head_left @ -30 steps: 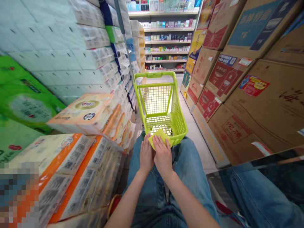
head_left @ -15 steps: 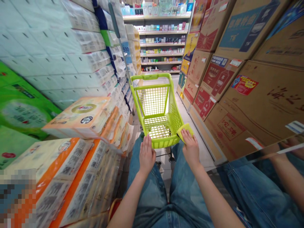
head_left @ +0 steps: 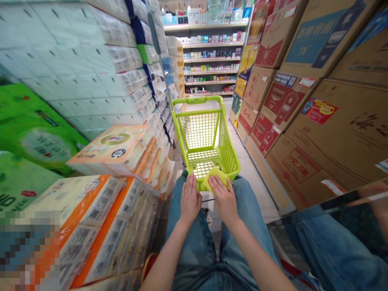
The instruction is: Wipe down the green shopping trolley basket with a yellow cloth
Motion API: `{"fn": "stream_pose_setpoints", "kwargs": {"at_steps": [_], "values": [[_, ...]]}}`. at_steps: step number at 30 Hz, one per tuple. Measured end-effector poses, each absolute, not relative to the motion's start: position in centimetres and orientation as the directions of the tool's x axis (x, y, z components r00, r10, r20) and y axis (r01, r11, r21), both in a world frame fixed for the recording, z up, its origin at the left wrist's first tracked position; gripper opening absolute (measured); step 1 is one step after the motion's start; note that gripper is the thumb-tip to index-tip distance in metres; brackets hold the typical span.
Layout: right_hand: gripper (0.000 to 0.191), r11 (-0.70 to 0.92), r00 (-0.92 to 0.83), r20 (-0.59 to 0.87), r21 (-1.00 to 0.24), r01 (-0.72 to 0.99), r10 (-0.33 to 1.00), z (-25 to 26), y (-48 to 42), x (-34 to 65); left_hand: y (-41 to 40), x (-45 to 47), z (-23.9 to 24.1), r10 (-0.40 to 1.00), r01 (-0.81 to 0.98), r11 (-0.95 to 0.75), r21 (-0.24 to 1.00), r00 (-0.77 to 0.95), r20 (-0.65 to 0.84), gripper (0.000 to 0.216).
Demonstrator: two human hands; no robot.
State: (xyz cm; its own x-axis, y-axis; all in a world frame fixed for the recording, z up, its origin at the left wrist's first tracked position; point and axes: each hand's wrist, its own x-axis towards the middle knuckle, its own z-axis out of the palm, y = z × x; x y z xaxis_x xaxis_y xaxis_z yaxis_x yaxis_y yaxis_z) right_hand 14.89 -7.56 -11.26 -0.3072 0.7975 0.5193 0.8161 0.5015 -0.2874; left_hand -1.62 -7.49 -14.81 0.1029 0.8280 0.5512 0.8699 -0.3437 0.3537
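A small lime-green plastic shopping cart (head_left: 203,133) stands in a narrow aisle right in front of my knees. My right hand (head_left: 223,199) presses a yellow cloth (head_left: 216,177) flat against the near rim of the cart, fingers stretched over it. My left hand (head_left: 189,199) rests beside it on the same rim, fingers straight and together, holding nothing. The basket of the cart looks empty. My legs in blue jeans fill the lower middle of the view.
Stacked packs of tissue paper (head_left: 109,149) wall the left side. Large cardboard cartons (head_left: 321,133) are piled along the right. Shelves of small goods (head_left: 209,52) close the aisle's far end. A tiled floor strip (head_left: 251,178) runs past the cart.
My right hand slid the yellow cloth from the middle of the near rim out to the cart's right corner, then back toward the middle. My left hand stayed on the rim.
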Motion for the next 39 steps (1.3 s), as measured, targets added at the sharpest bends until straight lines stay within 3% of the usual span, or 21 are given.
{"fn": "stream_pose_setpoints", "kwargs": {"at_steps": [5,8,16,21,26,32,39], "values": [[0.073,0.249,-0.02,0.546,-0.348,0.904,0.838,-11.8,-6.3,21.4,-7.4,-1.0,-14.8,0.825,0.862,-0.349,0.369,0.095,0.557,0.079],[0.077,0.197,0.048,0.545,-0.381,0.903,0.837,-11.8,-6.1,20.9,-7.4,-0.9,-14.9,0.82,0.859,-0.348,0.374,0.086,0.566,0.08],[0.06,0.423,-0.194,0.527,-0.357,0.833,0.827,-11.2,-8.0,9.9,-7.5,-1.7,-15.1,0.826,0.847,-0.365,0.386,0.103,0.555,0.071],[0.063,0.526,-0.312,0.528,-0.322,0.787,0.79,-11.1,-8.1,11.4,-7.5,-2.1,-15.1,0.82,0.858,-0.372,0.356,0.123,0.56,0.072],[0.072,0.4,-0.195,0.542,-0.29,0.869,0.817,-11.5,-6.7,18.3,-7.4,-1.5,-14.9,0.814,0.858,-0.365,0.363,0.104,0.572,0.077],[0.077,0.21,0.054,0.584,-0.375,0.903,0.81,-12.3,-5.2,21.2,-7.5,-1.3,-14.7,0.819,0.85,-0.363,0.382,0.095,0.566,0.078],[0.066,0.447,-0.206,0.57,-0.323,0.834,0.796,-12.3,-8.2,10.9,-7.5,-1.8,-15.2,0.825,0.852,-0.366,0.374,0.112,0.554,0.075]]}}
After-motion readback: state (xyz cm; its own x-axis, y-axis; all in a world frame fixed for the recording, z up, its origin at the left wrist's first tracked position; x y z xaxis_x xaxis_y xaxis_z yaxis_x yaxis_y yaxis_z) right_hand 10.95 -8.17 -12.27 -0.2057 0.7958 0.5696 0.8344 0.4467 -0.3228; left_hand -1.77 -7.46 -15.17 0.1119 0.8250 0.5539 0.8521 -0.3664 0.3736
